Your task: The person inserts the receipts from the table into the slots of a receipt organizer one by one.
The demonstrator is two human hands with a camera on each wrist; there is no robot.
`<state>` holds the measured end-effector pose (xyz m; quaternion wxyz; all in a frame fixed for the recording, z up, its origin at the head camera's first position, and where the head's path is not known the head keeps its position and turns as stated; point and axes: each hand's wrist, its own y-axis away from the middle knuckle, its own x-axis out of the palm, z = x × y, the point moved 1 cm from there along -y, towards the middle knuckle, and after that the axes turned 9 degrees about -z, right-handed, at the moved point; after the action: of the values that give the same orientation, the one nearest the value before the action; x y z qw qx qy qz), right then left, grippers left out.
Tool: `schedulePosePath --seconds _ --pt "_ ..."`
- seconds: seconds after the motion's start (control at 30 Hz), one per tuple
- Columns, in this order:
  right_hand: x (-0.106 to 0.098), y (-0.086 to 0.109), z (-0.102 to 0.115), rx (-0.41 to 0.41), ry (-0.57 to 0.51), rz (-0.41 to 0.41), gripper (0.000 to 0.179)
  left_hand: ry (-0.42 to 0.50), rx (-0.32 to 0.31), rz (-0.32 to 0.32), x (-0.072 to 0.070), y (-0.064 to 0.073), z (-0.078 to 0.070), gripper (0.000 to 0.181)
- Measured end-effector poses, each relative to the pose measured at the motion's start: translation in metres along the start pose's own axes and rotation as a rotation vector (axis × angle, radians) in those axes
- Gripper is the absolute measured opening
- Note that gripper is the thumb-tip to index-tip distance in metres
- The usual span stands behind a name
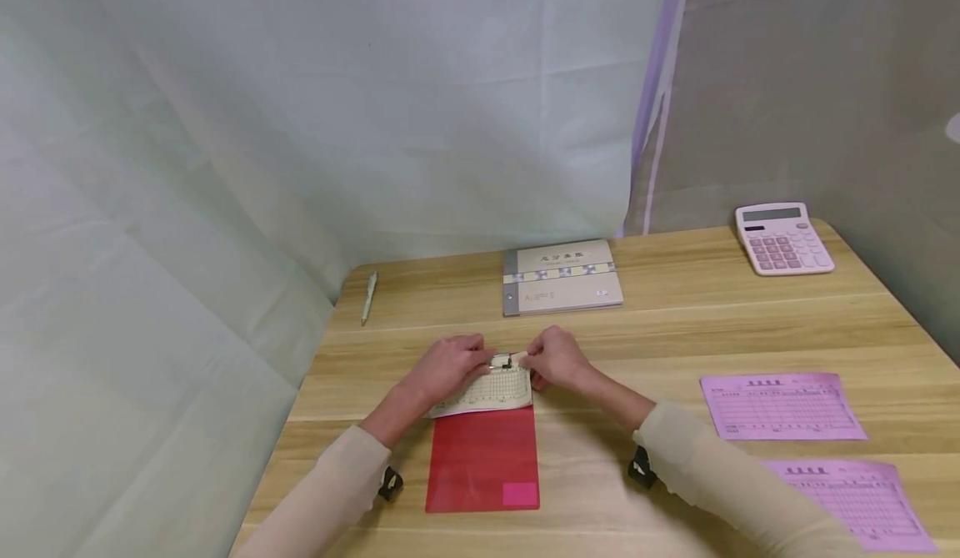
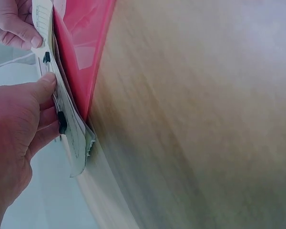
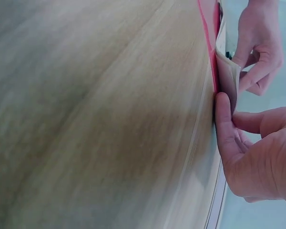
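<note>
A red clipboard (image 1: 480, 454) with a pink label lies on the table, its top end under both hands. Cream printed sheets (image 1: 487, 389) cover its upper part, their lower edge lifted a little and curled. My left hand (image 1: 448, 369) grips the metal clip (image 1: 501, 362) at the top; the left wrist view shows the thumb on the clip (image 2: 62, 122) with its black ends. At the upper right corner, my right hand (image 1: 558, 359) pinches the sheets (image 3: 227, 78) between thumb and fingers. Part of the clip is hidden by the left fingers.
A grey-and-beige account book (image 1: 562, 279) lies behind the hands, a pen (image 1: 369, 298) at the back left. The pink calculator (image 1: 783, 239) sits at the back right. Two purple printed forms (image 1: 783, 408) lie to the right, the nearer one partly behind the right sleeve.
</note>
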<state>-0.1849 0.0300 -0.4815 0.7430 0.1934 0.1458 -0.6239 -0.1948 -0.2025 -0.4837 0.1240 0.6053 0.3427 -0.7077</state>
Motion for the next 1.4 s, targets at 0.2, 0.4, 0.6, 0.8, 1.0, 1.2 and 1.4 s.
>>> schedulePosePath --seconds 0.2,0.4,0.6,0.8,1.0,1.2,1.4 --pt "0.0018 -0.0006 0.0001 0.046 -0.042 -0.014 0.022 -0.011 0.006 -0.002 0.0002 -0.0001 -0.0010 0.023" --pt "0.0024 0.0001 0.0009 0.081 -0.053 -0.019 0.018 -0.012 0.001 -0.005 0.0009 0.0003 -0.0008 0.023" --pt "0.0020 -0.0003 0.0021 0.102 -0.046 -0.020 0.014 -0.023 -0.025 0.021 0.0007 0.0000 -0.0016 0.024" --pt "0.0026 0.0000 0.0014 0.099 -0.056 -0.018 0.017 -0.036 -0.052 0.049 -0.0001 -0.0007 -0.0037 0.026" --pt "0.0030 0.0001 0.0007 0.101 -0.063 -0.016 0.016 -0.048 -0.061 0.072 -0.0001 -0.0011 -0.0043 0.028" --pt "0.0029 0.0002 0.0005 0.093 -0.057 -0.013 0.018 -0.043 -0.042 0.051 0.0006 -0.0008 -0.0032 0.027" --pt "0.0030 -0.0001 0.0001 0.100 -0.056 -0.013 0.022 -0.049 -0.042 0.060 -0.0001 -0.0010 -0.0037 0.029"
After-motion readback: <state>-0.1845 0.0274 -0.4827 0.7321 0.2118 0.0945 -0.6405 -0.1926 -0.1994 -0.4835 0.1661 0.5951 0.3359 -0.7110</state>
